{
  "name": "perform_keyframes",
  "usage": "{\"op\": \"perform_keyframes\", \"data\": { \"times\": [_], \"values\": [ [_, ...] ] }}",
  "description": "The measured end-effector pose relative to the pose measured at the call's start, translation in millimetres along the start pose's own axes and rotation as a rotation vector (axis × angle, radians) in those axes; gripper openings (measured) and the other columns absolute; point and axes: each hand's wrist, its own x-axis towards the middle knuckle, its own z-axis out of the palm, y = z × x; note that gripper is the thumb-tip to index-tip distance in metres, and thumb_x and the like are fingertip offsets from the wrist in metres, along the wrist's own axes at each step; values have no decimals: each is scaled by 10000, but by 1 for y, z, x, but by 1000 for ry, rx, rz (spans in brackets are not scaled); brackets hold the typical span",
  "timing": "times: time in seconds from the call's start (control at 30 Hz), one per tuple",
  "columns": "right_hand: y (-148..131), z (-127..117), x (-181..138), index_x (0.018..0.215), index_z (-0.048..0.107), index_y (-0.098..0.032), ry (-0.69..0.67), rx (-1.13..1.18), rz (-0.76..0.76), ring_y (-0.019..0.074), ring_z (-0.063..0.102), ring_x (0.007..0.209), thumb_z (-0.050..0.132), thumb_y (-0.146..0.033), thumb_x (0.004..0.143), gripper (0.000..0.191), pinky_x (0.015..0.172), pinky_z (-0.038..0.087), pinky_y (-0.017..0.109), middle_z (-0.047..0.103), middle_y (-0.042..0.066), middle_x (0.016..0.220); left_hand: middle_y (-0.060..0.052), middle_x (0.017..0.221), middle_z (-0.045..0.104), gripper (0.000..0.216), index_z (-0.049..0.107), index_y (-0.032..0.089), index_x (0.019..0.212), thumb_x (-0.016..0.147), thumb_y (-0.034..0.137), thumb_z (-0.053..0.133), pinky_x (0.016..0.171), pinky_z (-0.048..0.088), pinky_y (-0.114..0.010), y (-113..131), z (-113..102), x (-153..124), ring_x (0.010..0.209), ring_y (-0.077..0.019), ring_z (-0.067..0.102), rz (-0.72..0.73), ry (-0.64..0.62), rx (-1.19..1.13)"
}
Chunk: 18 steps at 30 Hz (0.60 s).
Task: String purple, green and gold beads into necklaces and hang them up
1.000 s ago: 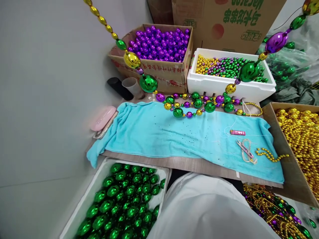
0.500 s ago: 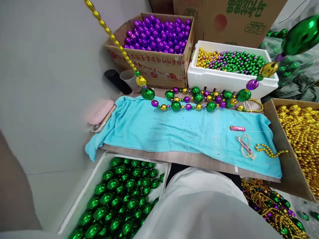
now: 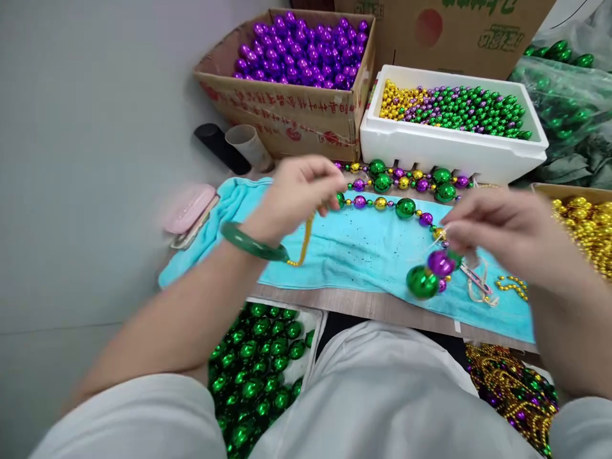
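My left hand point(image 3: 303, 191), with a green bangle point(image 3: 253, 242) at its wrist, is closed above the turquoise towel point(image 3: 306, 268). Its fingers pinch one end of a bead strand point(image 3: 405, 208), and a short run of small gold beads point(image 3: 306, 239) hangs below the palm. The strand of green, purple and gold beads stretches across to my right hand point(image 3: 502, 233), which is closed on it too. Under those fingers dangles a cluster with a large green bead point(image 3: 422, 282) and a purple bead point(image 3: 440, 262). Both hands are slightly blurred, and their exact grip points are hidden.
Behind stand a carton point(image 3: 287, 115) of purple beads and a white foam box point(image 3: 449, 143) of mixed small beads. Scissors point(image 3: 475, 279) lie on the towel at right, beside short gold beads point(image 3: 512, 287). A tray point(image 3: 313, 312) of green beads sits below the table edge.
Both hands have come into view from outside the frame. The raised ends of the bead strand have dropped to just above the towel, and the hands are now closer together.
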Motion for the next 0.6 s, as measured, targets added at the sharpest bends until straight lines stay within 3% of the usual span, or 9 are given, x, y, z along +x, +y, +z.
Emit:
{"op": "perform_keyframes", "data": {
  "times": [0.1, 0.2, 0.27, 0.33, 0.43, 0.6],
  "values": [
    [34, 37, 0, 726, 641, -197, -183, -128, -53, 106, 567, 571, 625, -216, 820, 97, 504, 448, 238, 610, 0, 629, 21, 521, 546, 107, 603, 120, 715, 755, 220, 602, 424, 359, -155, -43, 46, -10, 460, -61, 514, -107, -51, -51],
    [70, 64, 5, 744, 658, -199, -112, -94, -126, 170, 635, 817, 629, -220, 805, 70, 586, 488, 269, 663, 68, 975, 22, 549, 547, 94, 600, 141, 700, 756, 216, 595, 451, 365, -173, -71, 71, -16, 483, -59, 504, -129, -73, -110],
    [85, 72, 10, 746, 669, -201, -56, -2, -75, 164, 639, 774, 640, -256, 797, 81, 514, 475, 259, 616, 89, 1167, 21, 575, 555, 95, 605, 145, 699, 752, 223, 595, 479, 379, -181, -78, 77, -20, 504, -61, 506, -128, -125, -146],
    [93, 75, 17, 744, 680, -202, -57, 112, 22, 117, 606, 616, 662, -315, 782, 120, 418, 440, 240, 594, 92, 1220, 18, 599, 563, 109, 609, 147, 698, 747, 244, 602, 499, 390, -190, -80, 79, -24, 528, -68, 511, -122, -174, -183],
    [99, 77, 25, 728, 700, -197, -87, 242, 107, 58, 529, 481, 716, -382, 723, 186, 382, 443, 237, 618, 78, 1161, 15, 604, 559, 156, 601, 147, 677, 742, 288, 615, 499, 387, -196, -79, 80, -29, 529, -71, 498, -132, -204, -259],
    [105, 79, 30, 696, 730, -203, 13, 299, 117, 80, 577, 559, 777, -362, 646, 174, 457, 491, 209, 668, 33, 855, 30, 549, 513, 219, 613, 141, 705, 733, 355, 649, 435, 320, -184, -83, 84, -35, 473, -58, 456, -249, -273, -348]
  ]
}}
